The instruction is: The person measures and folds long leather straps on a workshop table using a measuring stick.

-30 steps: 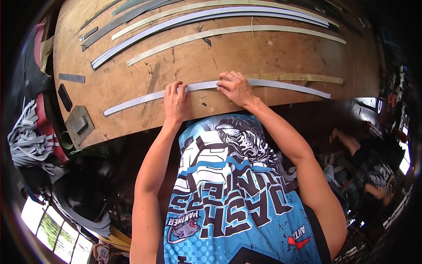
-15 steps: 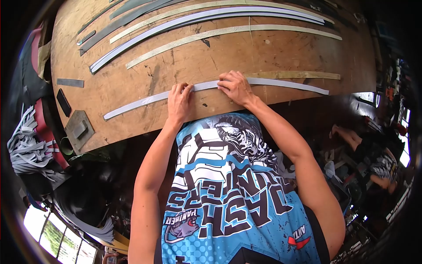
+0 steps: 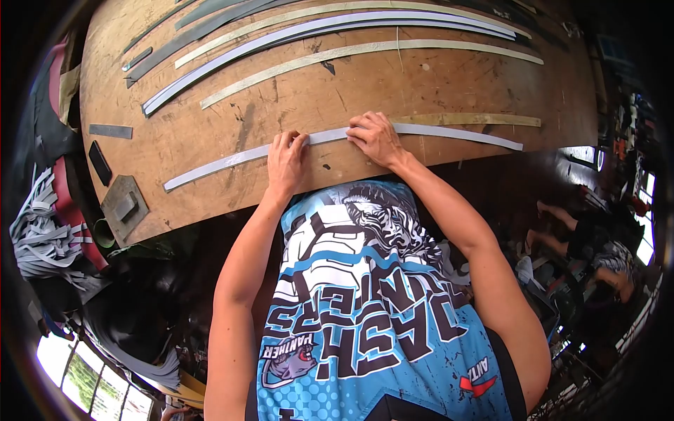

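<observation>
A long, narrow light-grey strip (image 3: pixel 217 166) lies slightly curved along the near edge of the wooden table. My left hand (image 3: pixel 286 160) is closed on it left of the middle, fingers bent over the far side. A short way to the right, my right hand (image 3: pixel 375 140) grips the same strip with curled fingers. Between the hands the strip shows flat; the fingertips and anything under them are partly hidden. Just beyond its right half runs a yellowish strip (image 3: pixel 484 120), touching or very close to it near my right hand.
Farther back on the wooden table (image 3: pixel 295 109) lie a cream strip (image 3: pixel 302 64), stacked pale-grey strips (image 3: pixel 323 28) and dark strips (image 3: pixel 165 63). At left are a short dark piece (image 3: pixel 111 131), a phone (image 3: pixel 100 163) and a metal plate block (image 3: pixel 125 208). Another person (image 3: pixel 597 245) is at lower right.
Both hands keep their places on the strip. The table view shifts very slightly left. The person at lower right has moved their limbs a little.
</observation>
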Tool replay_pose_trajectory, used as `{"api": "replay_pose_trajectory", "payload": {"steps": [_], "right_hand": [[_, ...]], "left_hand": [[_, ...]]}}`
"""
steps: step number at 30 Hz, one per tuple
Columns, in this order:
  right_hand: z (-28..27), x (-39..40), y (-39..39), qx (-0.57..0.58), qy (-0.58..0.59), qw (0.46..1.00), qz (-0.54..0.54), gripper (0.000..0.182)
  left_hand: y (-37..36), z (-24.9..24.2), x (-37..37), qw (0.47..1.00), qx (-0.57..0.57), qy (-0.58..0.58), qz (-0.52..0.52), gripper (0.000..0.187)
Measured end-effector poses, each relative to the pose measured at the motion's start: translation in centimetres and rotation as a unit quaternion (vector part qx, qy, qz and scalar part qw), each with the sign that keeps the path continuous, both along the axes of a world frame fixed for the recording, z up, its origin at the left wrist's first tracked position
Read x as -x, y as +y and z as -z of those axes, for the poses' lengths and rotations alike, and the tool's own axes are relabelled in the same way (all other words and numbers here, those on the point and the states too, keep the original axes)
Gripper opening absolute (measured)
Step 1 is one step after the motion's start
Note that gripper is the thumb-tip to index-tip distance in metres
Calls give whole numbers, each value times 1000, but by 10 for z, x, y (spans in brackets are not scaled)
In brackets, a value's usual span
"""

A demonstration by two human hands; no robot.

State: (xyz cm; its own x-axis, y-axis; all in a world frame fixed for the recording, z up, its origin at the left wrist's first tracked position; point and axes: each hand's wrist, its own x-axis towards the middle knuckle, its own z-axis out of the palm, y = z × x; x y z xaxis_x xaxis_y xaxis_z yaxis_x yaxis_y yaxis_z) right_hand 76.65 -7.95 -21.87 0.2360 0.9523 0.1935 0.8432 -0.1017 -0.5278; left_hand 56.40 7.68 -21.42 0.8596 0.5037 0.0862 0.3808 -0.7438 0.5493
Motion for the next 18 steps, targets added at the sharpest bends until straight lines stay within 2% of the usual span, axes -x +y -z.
{"api": "replay_pose_trajectory", "payload": {"steps": [18], "right_hand": [[-1,0,2,0,-4,1000,1,11]], "left_hand": [[-2,1,1,1000,-3,-8,-11,27]]}}
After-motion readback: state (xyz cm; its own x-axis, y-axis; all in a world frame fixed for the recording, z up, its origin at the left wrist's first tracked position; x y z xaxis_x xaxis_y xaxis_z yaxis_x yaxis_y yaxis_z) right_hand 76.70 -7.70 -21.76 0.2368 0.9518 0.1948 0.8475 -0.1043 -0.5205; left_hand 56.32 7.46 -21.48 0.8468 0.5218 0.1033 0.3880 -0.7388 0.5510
